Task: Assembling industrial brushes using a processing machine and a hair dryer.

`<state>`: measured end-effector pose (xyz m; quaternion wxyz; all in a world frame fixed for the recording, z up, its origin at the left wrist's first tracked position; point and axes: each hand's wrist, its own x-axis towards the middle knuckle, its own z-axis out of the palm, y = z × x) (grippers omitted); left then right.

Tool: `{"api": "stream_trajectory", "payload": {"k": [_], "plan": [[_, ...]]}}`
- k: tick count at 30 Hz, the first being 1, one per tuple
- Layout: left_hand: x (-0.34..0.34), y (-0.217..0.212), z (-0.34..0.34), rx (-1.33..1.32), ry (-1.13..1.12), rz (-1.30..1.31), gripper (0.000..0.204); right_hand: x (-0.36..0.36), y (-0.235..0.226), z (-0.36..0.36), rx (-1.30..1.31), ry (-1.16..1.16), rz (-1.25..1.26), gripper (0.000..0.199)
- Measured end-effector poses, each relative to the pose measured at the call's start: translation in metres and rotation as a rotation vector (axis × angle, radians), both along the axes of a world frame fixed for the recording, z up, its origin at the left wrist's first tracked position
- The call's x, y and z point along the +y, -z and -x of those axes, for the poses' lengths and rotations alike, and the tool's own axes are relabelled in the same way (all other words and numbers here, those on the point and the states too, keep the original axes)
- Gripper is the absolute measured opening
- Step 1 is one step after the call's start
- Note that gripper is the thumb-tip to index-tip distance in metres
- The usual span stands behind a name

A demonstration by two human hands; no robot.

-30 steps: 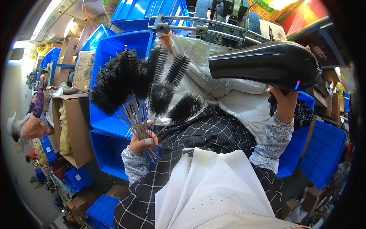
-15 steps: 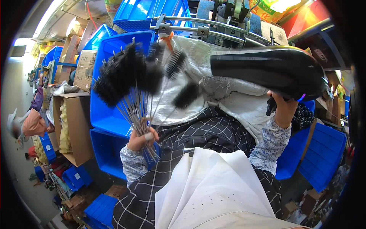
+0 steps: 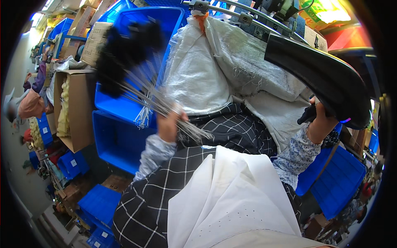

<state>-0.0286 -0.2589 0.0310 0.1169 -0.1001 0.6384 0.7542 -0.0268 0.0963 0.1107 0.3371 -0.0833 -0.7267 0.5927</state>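
My left hand (image 3: 168, 126), blurred by motion, is closed around the thin wire handles of a bunch of black bristle brushes (image 3: 130, 51). The brush heads fan out to the upper left, smeared, over a blue crate (image 3: 171, 29). More wire handles (image 3: 143, 115) show at that crate's near edge. On the right, my right hand (image 3: 320, 124) is wrapped round the grip of a black handheld blower (image 3: 326, 76), shaped like a hair dryer. Its tapered nozzle points to the upper left, over a whitish woven sack cloth (image 3: 256, 58) that covers the space in front of my lap.
A second blue bin (image 3: 120, 142) stands left of my lap. Beyond it is an open cardboard box (image 3: 80, 120) with yellowish pieces. A machine with metal rods (image 3: 248, 17) stands ahead. Blue crates (image 3: 339, 180) are at right. Another person (image 3: 31, 101) is far left.
The brush bunch has swung up and left, with its handle ends now toward the right. My left hand has risen and moved right. The blower has shifted right, its nozzle tilting upward. The view has turned somewhat.
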Motion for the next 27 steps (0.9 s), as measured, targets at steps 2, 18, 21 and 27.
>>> {"api": "stream_trajectory", "payload": {"k": [2,18,21,27], "plan": [[0.022,0.001,-0.023,-0.182,-0.017,-0.019,0.009,-0.002,0.003,0.000,-0.017,0.056,-0.047,0.027],[-0.024,-0.030,0.017,0.063,0.050,0.137,0.023,0.028,0.007,-0.003,-0.161,0.285,-1.108,0.051],[-0.031,-0.033,0.017,0.047,0.090,0.179,0.023,0.023,0.002,-0.005,-0.142,0.277,-1.181,0.051],[-0.035,-0.034,0.013,0.075,0.204,0.235,0.053,0.022,0.003,-0.006,-0.105,0.248,-0.946,0.055]]}}
